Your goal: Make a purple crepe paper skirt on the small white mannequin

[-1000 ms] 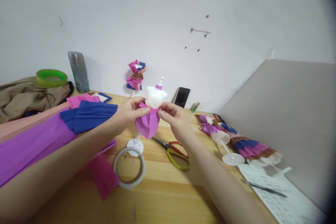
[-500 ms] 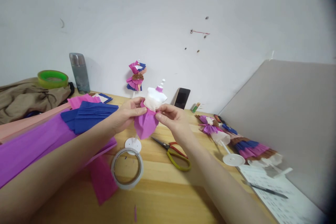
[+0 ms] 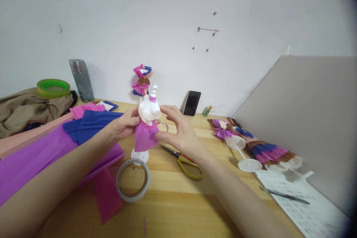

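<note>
A small white dress-form mannequin (image 3: 150,110) stands upright in front of me, with a purple band at its neck and a purple crepe-paper skirt (image 3: 146,136) around its waist. My left hand (image 3: 126,123) grips it from the left at the waist, thumb in front and fingers behind. On the other side my right hand (image 3: 180,130) is curved open, its thumb beside the skirt and its fingers apart near the torso. Whether that thumb touches the paper I cannot tell. Below the skirt shows the round white base (image 3: 140,156), partly behind a tape roll (image 3: 119,184).
Scissors (image 3: 184,163) lie right of the tape. Folded crepe paper (image 3: 36,156) covers the left side. Behind are a bottle (image 3: 82,81), a decorated mannequin (image 3: 142,81) and a phone (image 3: 192,103). More dressed mannequins (image 3: 267,152), a pen (image 3: 288,196) and a printed sheet (image 3: 309,208) lie right.
The mannequin has turned and shifted slightly left in the view. My right hand has let go of the skirt's waist and its fingers have spread; my left hand still holds on.
</note>
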The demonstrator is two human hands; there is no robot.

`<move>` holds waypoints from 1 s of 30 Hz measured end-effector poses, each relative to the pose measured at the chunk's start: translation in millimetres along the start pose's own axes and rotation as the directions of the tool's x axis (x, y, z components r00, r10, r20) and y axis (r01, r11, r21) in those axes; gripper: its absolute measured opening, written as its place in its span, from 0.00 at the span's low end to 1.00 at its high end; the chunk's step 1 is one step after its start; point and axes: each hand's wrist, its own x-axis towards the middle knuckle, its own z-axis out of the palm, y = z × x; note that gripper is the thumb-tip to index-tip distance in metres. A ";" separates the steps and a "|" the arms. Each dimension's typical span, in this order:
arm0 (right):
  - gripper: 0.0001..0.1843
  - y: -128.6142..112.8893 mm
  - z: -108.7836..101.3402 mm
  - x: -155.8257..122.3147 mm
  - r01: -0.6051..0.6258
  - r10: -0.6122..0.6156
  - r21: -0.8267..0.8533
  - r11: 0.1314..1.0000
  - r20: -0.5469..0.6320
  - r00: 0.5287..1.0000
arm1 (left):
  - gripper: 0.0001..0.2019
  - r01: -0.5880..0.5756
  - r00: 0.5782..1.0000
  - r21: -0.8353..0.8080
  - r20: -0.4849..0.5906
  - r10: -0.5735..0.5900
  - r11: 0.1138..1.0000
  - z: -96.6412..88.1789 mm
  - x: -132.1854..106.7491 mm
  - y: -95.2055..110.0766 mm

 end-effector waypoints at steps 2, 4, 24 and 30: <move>0.36 -2.1 0.5 -0.3 -0.003 0.002 0.026 1.000 0.042 0.999 | 0.27 0.014 1.000 0.004 0.007 -0.014 1.000 2.0 -1.4 0.5; 0.36 -2.7 1.8 0.0 -0.009 0.001 0.087 0.996 0.084 0.996 | 0.32 0.024 1.000 0.009 0.011 -0.024 1.000 3.4 -1.5 0.5; 0.35 16.4 -5.5 3.4 -0.103 0.075 0.149 0.984 0.182 0.980 | 0.24 -0.112 0.984 0.182 -0.119 0.135 0.977 11.2 12.3 -6.6; 0.32 19.2 -24.9 4.4 -0.147 0.102 0.106 0.983 0.345 0.933 | 0.15 -0.049 0.990 0.313 -0.114 0.089 0.949 17.0 9.6 -2.9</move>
